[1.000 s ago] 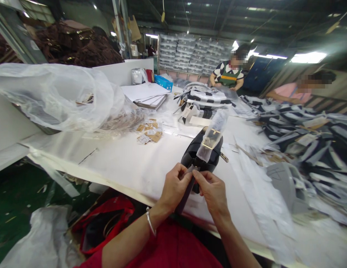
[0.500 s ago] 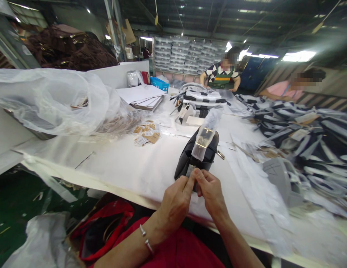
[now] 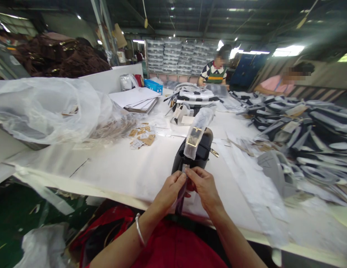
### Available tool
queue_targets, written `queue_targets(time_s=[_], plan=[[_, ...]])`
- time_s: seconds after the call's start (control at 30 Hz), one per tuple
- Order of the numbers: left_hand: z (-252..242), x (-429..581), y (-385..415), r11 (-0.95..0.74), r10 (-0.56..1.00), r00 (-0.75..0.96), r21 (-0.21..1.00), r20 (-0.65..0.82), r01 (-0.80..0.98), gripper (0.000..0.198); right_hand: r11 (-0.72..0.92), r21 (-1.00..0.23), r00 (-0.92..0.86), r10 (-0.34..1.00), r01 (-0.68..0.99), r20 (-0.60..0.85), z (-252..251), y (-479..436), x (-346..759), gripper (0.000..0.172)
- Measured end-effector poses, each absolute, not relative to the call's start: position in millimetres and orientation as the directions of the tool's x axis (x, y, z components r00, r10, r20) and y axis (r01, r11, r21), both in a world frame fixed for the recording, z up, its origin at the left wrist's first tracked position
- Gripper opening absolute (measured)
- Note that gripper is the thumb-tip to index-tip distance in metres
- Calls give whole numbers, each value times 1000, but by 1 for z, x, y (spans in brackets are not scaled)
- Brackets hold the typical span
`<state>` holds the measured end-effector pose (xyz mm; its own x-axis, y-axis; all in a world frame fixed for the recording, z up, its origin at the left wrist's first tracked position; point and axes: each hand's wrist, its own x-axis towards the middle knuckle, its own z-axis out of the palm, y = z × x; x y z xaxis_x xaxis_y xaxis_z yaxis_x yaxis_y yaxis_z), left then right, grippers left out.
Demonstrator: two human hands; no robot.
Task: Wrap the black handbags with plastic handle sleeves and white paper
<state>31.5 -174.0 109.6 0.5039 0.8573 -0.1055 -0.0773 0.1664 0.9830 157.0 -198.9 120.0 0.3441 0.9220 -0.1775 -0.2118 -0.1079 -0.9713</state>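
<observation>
A small black handbag [image 3: 202, 150] stands on the white table in front of me. White film wraps part of its strap [image 3: 203, 118], which has a gold buckle [image 3: 193, 137]. At the bag's near end my left hand [image 3: 170, 190] pinches the black strap between thumb and fingers. My right hand [image 3: 203, 187] grips the same strap close beside it, thumbs almost touching. A dark strap end hangs below the hands towards the table edge. On the bag's right side a gold zip pull [image 3: 214, 152] sticks out. My palms hide the inner fingertips.
Brown tags [image 3: 142, 136] lie left of the bag, beside a large clear plastic bag [image 3: 50, 111]. Black-and-white striped bags [image 3: 197, 97] stand behind; more are heaped right [image 3: 324, 130]. Papers [image 3: 135, 96] lie at the back left. Two people work across the table.
My fingers have shifted along the strap and spread slightly apart, baring a dark strap end below them. The whole view has swung a little, so the bag appears further left.
</observation>
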Motion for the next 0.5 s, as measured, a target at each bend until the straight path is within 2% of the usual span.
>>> queue_targets(time_s=[0.1,0.23,0.33,0.4,0.47,0.5], plan=[[106,42,-176,365,817,519,922,-252,-127,46,-95,-985,357,923,-144,-142,123,-202,154,38],[103,45,-176,311,870,417,949,-264,-49,47,-67,-998,375,925,10,-58,126,-206,174,26],[101,45,-173,298,898,350,954,-266,-40,49,-60,-985,526,850,162,34,128,-224,232,22],[99,47,-173,307,906,324,950,-274,-56,50,-170,-939,667,741,300,80,133,-248,291,27],[96,48,-173,305,912,310,949,-269,-74,50,-384,-815,799,581,434,152,139,-276,356,33],[95,49,-172,301,915,305,950,-264,-81,50,-443,-781,836,519,441,178,143,-289,386,32]])
